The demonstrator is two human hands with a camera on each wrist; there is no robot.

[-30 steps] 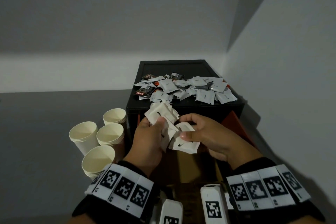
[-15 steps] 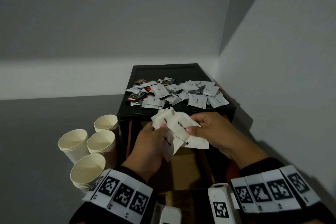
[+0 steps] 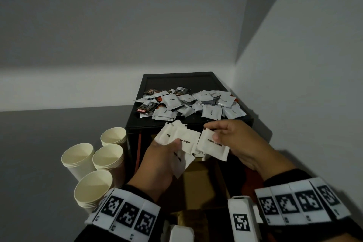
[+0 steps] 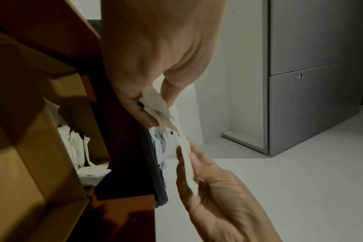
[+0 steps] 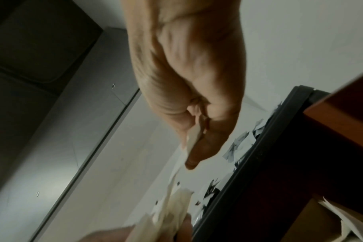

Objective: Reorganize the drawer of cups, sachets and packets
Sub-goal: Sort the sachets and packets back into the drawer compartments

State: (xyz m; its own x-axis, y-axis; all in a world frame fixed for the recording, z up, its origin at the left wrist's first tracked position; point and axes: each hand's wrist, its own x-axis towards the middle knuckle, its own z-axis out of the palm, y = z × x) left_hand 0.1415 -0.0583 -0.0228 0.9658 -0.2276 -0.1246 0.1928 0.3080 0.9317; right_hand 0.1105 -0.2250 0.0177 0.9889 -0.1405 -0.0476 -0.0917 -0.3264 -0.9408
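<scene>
My left hand [image 3: 169, 149] grips a fanned bunch of white sugar sachets [image 3: 177, 138] in front of the black cabinet [image 3: 135, 124]. My right hand [image 3: 214, 134] pinches a single white sugar sachet [image 3: 213, 148] just right of that bunch, edge nearly touching it. In the left wrist view my left hand [image 4: 155, 113] pinches the sachets [image 4: 158, 104]. In the right wrist view my right hand [image 5: 195, 147] holds its sachet [image 5: 194, 136] edge-on. A loose pile of white and dark sachets [image 3: 193, 105] lies on the cabinet top. Below my hands the open drawer holds a cardboard box [image 3: 198, 182].
Several stacks of cream paper cups [image 3: 98, 163] stand on the grey floor left of the cabinet. A white wall [image 3: 304, 84] runs close along the right. More white sachets [image 4: 79, 147] lie inside the cardboard box in the drawer. A grey cupboard [image 4: 317, 81] stands behind.
My hands have lifted slightly toward the cabinet's front edge. The right hand has drawn one sugar sachet rightward out of the bunch that the left hand keeps holding.
</scene>
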